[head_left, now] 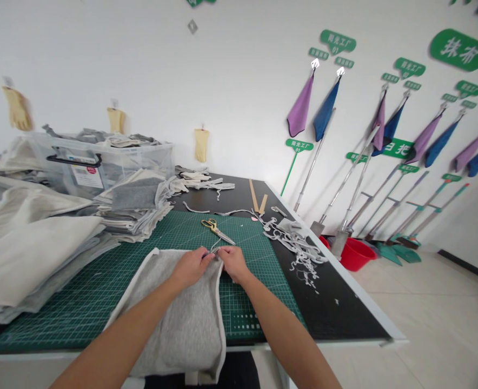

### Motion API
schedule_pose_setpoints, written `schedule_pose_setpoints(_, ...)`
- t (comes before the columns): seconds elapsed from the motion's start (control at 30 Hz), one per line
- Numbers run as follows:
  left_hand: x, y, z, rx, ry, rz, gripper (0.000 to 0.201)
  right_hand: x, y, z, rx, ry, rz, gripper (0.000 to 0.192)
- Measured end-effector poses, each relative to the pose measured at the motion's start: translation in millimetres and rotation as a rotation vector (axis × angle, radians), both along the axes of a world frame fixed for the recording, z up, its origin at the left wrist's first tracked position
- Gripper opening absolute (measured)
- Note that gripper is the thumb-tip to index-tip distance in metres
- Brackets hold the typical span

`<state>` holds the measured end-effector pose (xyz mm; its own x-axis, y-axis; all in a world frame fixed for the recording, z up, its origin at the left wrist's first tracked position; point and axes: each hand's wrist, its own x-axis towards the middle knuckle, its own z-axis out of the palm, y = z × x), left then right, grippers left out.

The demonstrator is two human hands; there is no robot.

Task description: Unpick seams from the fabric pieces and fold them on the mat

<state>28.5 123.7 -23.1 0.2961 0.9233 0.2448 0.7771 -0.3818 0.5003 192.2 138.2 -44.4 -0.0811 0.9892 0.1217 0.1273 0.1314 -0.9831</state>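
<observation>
A grey piece of fabric (pixel 182 324) with pale bound edges lies over the near part of the green cutting mat (pixel 255 292) and hangs past the table's front edge. My left hand (pixel 192 266) pinches its upper right corner. Close beside it, my right hand (pixel 231 263) grips the same corner, fingers closed. A thin light strip or thread stands up between the two hands; the exact hold of the fingertips is hidden. Just beyond my hands lie gold-handled scissors (pixel 218 231), blades pointing right.
Fabric stacks (pixel 131 205) and a clear plastic bin (pixel 113 167) of cloth crowd the left side. Fabric scraps (pixel 296 240) lie right of the mat, near wooden rulers (pixel 254 195). A red bucket (pixel 356 254) and mops stand on the floor at right.
</observation>
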Motion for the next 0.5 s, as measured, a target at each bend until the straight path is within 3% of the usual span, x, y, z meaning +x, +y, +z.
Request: schedule_pose_setpoints(0.5,-0.7,-0.4,0.5,0.003,0.03,0.016,0.037,-0.2,-0.7,2.1,0.021,-0.04,-0.004,0.028)
